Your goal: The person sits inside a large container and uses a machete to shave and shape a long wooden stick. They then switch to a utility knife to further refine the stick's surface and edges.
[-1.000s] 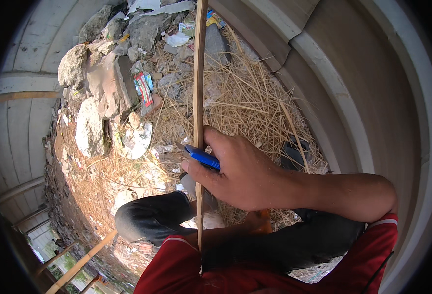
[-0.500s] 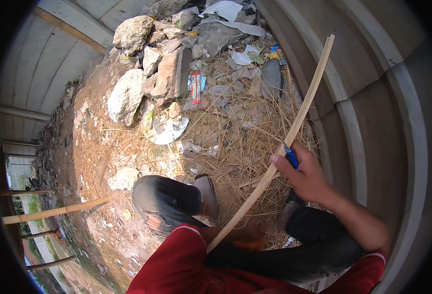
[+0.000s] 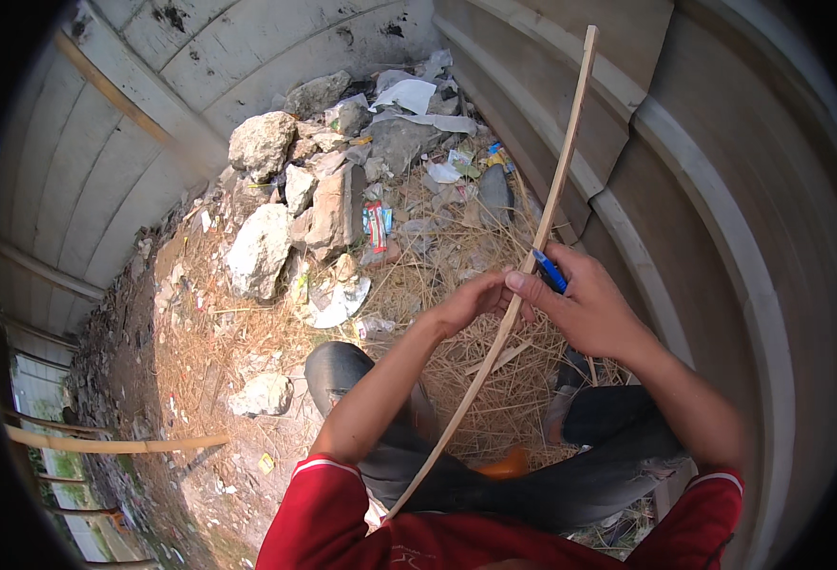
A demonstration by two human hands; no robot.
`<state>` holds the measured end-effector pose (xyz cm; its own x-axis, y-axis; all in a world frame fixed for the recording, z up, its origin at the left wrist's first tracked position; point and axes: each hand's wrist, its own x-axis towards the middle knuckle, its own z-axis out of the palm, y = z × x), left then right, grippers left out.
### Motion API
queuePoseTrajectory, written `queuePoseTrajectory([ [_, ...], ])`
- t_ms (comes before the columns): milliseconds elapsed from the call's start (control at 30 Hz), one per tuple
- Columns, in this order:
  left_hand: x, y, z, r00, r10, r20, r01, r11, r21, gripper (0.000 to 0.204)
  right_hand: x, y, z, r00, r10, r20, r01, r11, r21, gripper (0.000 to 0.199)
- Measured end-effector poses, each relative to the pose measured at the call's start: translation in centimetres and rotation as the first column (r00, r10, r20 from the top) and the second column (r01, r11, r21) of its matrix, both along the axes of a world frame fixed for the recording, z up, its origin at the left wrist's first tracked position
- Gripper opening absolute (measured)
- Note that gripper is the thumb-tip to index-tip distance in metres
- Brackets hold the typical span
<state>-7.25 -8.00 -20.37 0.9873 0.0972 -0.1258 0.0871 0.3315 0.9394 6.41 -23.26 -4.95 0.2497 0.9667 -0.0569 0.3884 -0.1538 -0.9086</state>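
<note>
We're pinching stick (image 3: 551,201) and blue knife (image 3: 551,273) in right hand (image 3: 589,302); left hand (image 3: 475,302) curling behind stick, closure unclear; slipping knife could be nicking left hand.

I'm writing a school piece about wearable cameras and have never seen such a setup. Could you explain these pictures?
There is no machine here, only a person's own hands: a bare left hand and a bare right hand. Every picture comes from one wide fisheye camera on that person's head, looking down, so straight edges curve near the rim. The right hand holds a slim blue knife-like tool and touches a long, narrow strip of pale wood. The left hand is right beside the strip; whether it grips it is unclear. On the brown ground lie yellow dry straw, pale rough rocks and a white sheet. A ridged grey-brown wall curves along the right.
</note>
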Motion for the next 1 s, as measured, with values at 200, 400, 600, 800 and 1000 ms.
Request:
queuePoseTrajectory([
  [200, 0.4, -1.0, 1.9, 0.954, -0.008, 0.299, 0.07, 0.978, -0.197, 0.058, 0.1, 0.9, -1.8, 0.994, -0.104, 0.017, 0.104, 0.995, 0.01, 0.043],
  [400, 0.5, -2.9, 1.7, 0.948, 0.185, 0.259, -0.149, 0.977, -0.153, 0.054, 1.9, 3.3, -3.5, 0.948, -0.151, 0.279, 0.157, 0.988, 0.0, 0.051],
  [600, 0.6, -0.7, 1.0, 0.941, 0.32, 0.107, -0.29, 0.929, -0.229, 0.04, 2.0, 5.7, -4.8, 0.874, -0.203, 0.441, 0.188, 0.979, 0.078, 0.042],
  [800, -0.3, 1.8, -0.3, 0.888, 0.46, 0.033, -0.437, 0.862, -0.258, 0.05, 1.3, 8.1, -5.4, 0.918, -0.079, 0.388, 0.064, 0.997, 0.052, 0.034],
  [1000, -0.3, 2.6, -2.7, 0.847, 0.523, 0.094, -0.494, 0.84, -0.224, 0.048, -1.8, 8.6, -6.0, 0.936, 0.08, 0.342, -0.062, 0.996, -0.063, 0.033],
])
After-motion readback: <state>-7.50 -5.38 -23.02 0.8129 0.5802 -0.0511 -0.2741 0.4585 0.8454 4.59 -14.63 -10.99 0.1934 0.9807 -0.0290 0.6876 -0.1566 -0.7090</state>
